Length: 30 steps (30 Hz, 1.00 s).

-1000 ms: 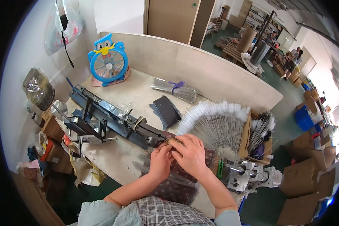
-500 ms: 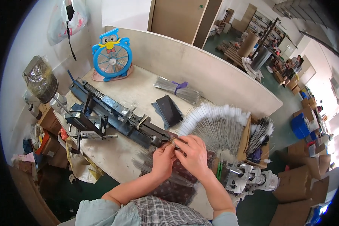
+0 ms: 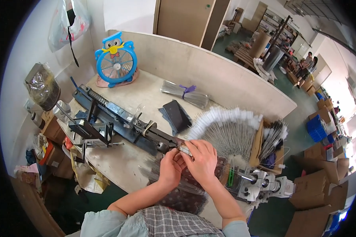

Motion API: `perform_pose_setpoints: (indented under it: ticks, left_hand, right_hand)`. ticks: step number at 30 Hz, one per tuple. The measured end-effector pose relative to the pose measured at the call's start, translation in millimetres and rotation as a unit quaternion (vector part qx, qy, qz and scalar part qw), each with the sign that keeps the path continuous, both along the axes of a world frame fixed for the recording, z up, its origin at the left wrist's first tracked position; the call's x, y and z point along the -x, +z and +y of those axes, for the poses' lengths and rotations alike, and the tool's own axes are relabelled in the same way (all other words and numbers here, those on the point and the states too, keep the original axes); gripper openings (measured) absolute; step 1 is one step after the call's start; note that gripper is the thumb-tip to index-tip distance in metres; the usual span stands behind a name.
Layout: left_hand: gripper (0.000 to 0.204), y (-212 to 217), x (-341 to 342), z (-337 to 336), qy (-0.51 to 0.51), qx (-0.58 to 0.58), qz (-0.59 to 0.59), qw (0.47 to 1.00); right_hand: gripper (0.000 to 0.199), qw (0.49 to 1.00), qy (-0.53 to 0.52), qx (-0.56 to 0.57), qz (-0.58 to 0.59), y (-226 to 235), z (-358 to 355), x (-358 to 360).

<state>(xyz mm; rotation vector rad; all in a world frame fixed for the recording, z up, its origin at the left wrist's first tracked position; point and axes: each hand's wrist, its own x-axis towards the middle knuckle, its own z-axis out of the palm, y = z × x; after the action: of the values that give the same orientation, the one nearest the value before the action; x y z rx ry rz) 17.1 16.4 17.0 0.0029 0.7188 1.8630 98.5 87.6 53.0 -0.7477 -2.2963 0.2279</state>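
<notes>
At the near end of a long dark metal fixture (image 3: 124,125), my two hands work close together. My left hand (image 3: 171,169) is closed, thumb and fingers pressed together; anything in it is hidden. Beside it, my right hand (image 3: 202,161) curls its fingers in a pinch. A small pale piece shows at its fingertips, but whether it is a held part or a wrapped finger is unclear. Beneath both wrists lies a dark spotted cloth (image 3: 186,201), with thin wires (image 3: 149,173) to the left. Wire rods with white bristly tips (image 3: 235,136) fan out beyond my right hand.
A phone (image 3: 177,116), a tied wire bundle (image 3: 186,94) and a blue fan (image 3: 116,66) stand or lie farther back. A low partition (image 3: 209,65) edges the table. To the right sits a silver metal mechanism (image 3: 261,184); a black-framed device (image 3: 91,132) is left.
My right hand has shifted slightly, and the pale piece at its fingertips shows more clearly. The fingers of my left hand have moved a little away from it.
</notes>
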Motion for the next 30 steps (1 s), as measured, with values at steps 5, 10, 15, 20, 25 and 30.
perform_pose_setpoints:
  ticks: [5,10,15,20,25,30]
  left_hand:
    - [0.013,-5.7,-1.6,4.0,-0.001,0.048,0.036,0.998]
    - [0.016,-9.8,-0.1,4.1,0.014,0.022,0.058,0.998]
    - [0.018,-7.7,-1.2,4.8,0.018,0.009,0.042,0.999]
    - [0.017,-6.2,-0.9,3.8,0.013,-0.002,0.041,0.999]
    - [0.012,-9.8,-1.7,4.7,0.010,0.018,0.062,0.998]
    - [0.014,-1.2,-2.5,4.1,0.021,0.023,0.042,0.999]
  right_hand:
    - [0.029,0.999,0.012,-0.046,-0.013,-2.6,1.9,-17.3]
    - [0.027,0.999,0.015,-0.032,-0.025,-2.1,1.6,-16.4]
    - [0.028,0.999,0.025,-0.021,-0.022,-1.7,3.2,-15.9]
    - [0.029,0.999,0.035,-0.021,-0.033,-0.3,4.1,-15.6]
    - [0.027,0.999,0.030,-0.020,-0.015,-2.4,4.8,-16.1]
    - [0.025,0.999,0.030,-0.020,-0.004,-3.7,5.5,-16.8]
